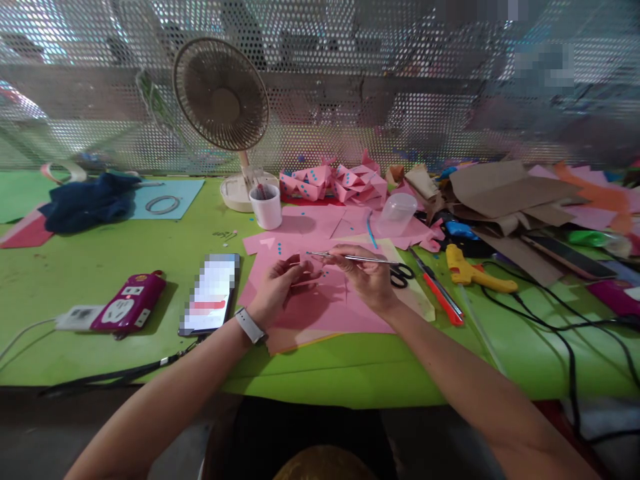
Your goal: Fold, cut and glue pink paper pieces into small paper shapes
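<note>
Left hand: my left hand (pixel 280 285) pinches a small folded pink paper piece (pixel 306 279).
Right hand: my right hand (pixel 364 275) grips thin metal tweezers (pixel 345 257).
Beneath: smooth pink paper sheet (pixel 320 308), green table (pixel 150 267).

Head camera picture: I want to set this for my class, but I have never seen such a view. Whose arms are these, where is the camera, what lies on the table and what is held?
The camera sits on a person's head and looks down, so both bare arms are that person's own. The right hand holds a thin metal tool, perhaps tweezers. The left hand, a watch on its wrist, pinches a small pink paper piece. Both work over pink paper sheets on a green table. Around them lie a phone, scissors, a yellow glue gun, a white cup, a fan and folded pink paper shapes.
</note>
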A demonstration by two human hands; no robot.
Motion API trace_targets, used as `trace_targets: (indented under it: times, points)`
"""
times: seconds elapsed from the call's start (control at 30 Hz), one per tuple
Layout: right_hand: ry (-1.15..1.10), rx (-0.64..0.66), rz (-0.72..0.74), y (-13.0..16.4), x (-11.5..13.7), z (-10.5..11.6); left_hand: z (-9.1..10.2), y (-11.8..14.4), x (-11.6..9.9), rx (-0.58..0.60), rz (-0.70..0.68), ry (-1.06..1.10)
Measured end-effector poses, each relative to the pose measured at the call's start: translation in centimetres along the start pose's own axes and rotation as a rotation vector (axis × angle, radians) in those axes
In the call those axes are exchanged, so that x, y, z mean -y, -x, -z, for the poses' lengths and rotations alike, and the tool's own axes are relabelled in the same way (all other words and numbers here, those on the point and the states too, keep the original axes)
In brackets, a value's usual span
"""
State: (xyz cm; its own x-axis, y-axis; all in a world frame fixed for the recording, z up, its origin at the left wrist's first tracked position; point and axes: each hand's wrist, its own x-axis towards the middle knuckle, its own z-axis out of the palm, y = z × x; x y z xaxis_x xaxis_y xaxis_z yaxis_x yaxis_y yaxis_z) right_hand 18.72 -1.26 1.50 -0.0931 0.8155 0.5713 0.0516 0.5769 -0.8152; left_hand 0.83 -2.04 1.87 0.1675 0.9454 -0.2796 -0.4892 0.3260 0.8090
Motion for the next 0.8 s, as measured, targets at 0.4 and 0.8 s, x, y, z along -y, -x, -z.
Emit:
trace_targets:
  times: [0.4,0.8]
  points:
    - [0.083,-0.016,0.042,-0.07,0.21,0.06,0.21,0.0,0.15,0.047,-0.023,-0.032]
    - [0.109,-0.046,0.017,0.0,0.68,-0.26,0.16,0.13,0.17,0.077,-0.044,-0.058]
